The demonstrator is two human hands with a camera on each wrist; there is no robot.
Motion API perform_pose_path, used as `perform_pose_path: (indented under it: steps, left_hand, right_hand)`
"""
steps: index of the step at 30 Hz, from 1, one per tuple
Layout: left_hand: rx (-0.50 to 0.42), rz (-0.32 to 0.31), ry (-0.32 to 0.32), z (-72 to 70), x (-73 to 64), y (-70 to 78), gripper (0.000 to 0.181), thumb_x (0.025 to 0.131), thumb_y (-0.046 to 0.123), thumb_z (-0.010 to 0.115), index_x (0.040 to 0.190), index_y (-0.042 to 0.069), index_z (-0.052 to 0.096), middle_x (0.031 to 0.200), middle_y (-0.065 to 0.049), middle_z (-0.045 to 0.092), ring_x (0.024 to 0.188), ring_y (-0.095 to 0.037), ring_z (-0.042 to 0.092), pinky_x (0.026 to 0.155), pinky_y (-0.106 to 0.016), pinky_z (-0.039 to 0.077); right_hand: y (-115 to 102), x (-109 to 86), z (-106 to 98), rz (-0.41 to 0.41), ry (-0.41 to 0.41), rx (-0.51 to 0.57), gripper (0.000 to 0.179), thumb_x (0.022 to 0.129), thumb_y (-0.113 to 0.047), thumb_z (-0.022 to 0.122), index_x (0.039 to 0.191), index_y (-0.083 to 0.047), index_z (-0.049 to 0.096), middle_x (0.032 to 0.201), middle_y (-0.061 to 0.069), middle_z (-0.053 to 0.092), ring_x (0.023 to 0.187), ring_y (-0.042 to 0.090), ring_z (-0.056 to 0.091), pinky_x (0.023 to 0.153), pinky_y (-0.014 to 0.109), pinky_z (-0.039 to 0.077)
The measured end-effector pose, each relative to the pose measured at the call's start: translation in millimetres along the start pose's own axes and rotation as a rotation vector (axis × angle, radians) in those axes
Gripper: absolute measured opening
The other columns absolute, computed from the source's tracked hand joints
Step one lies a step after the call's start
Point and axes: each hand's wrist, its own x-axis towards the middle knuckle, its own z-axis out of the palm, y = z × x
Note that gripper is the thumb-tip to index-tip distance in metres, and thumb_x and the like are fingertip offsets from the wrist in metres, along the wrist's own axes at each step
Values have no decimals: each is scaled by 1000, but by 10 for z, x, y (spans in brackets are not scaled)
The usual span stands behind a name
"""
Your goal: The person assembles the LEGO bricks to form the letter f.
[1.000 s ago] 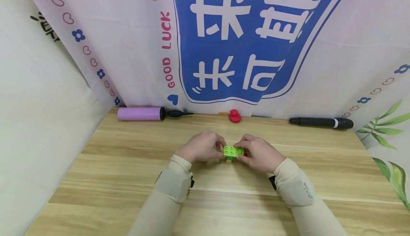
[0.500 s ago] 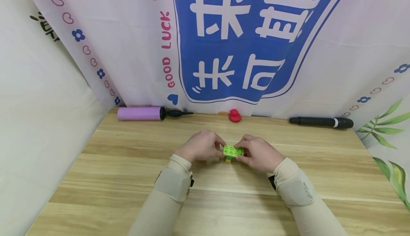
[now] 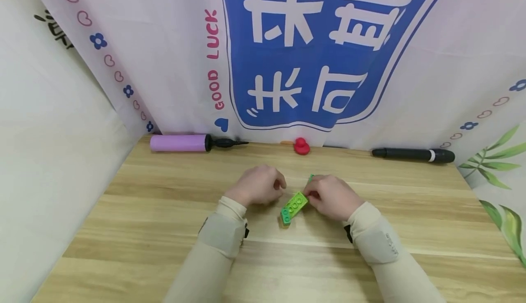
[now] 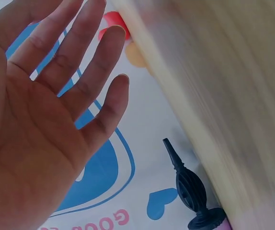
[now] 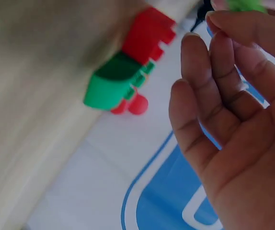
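In the head view, a light green toy building brick point(image 3: 296, 204) with studs on top lies diagonally. At its near left end is a darker green brick point(image 3: 286, 216) with a yellowish part under it. My right hand point(image 3: 334, 198) pinches the far right end of the light green brick; this brick is a blur at the top of the right wrist view. My left hand point(image 3: 260, 185) is apart from the bricks, its fingers loosely bent and holding nothing. Beyond the right hand, a red brick point(image 5: 147, 36) and a green brick point(image 5: 108, 84) show in the right wrist view, mostly hidden from the head.
Along the back edge of the wooden table point(image 3: 164, 248) lie a purple hand pump point(image 3: 181, 142), a red rubber duck point(image 3: 302, 146) and a black cylindrical tool point(image 3: 412, 155). A printed cloth point(image 3: 181, 65) hangs behind them.
The light green brick has turned from lying crosswise to diagonal, its left end swinging nearer. My left hand has let go of it. The darker green brick now shows beside it.
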Motion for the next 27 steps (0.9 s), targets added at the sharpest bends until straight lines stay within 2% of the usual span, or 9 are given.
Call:
perform_pose_path:
  steps: [5, 7, 12, 18, 23, 27]
  left_hand:
    - [-33, -34, -28, -39, -13, 17, 21, 97, 18, 75, 117, 17, 80, 90, 6, 70, 81, -13, 62, 77, -32, 51]
    - [-49, -43, -40, -46, -15, 20, 22, 97, 18, 75, 119, 17, 79, 90, 5, 70, 81, -14, 63, 78, -32, 52]
    - [-70, -36, -60, -56, -31, 3, 21, 97, 18, 75, 118, 16, 78, 89, 6, 70, 79, -13, 63, 77, -32, 52]
    - [-95, -3, -132, -112, -92, 4, 11, 92, 23, 81, 102, 18, 78, 83, 6, 69, 73, -12, 62, 74, -30, 51]
    - [-108, -19, -227, -162, -162, 124, 22, 86, 37, 89, 93, 22, 75, 84, 8, 69, 74, -12, 60, 70, -28, 49]
    - [-88, -15, -266, -138, -177, 213, 28, 82, 40, 91, 82, 21, 71, 76, 8, 65, 66, -10, 55, 62, -26, 45]
  right_hand:
    - [20, -21, -113, 41, 9, 10, 9, 90, -7, 79, 97, -13, 81, 89, -7, 71, 81, 8, 63, 77, 34, 58]
    - [13, -19, -119, 31, 11, 6, 12, 89, -8, 81, 101, -12, 81, 90, -5, 71, 80, 9, 63, 76, 33, 57]
    - [-70, -8, -97, -11, -33, 29, 29, 88, -7, 83, 116, -11, 77, 108, 3, 73, 91, 17, 69, 84, 38, 60]
    - [-112, -4, -74, 28, -62, 21, 35, 88, -9, 84, 122, -10, 75, 122, 5, 70, 101, 20, 70, 91, 42, 60]
    - [-72, -18, -60, 42, -50, 19, 35, 88, -10, 84, 122, -9, 74, 124, 7, 69, 101, 20, 71, 91, 43, 60]
    - [-58, -17, -40, 39, -41, 17, 33, 89, -10, 84, 121, -9, 75, 122, 6, 69, 100, 20, 71, 90, 42, 60]
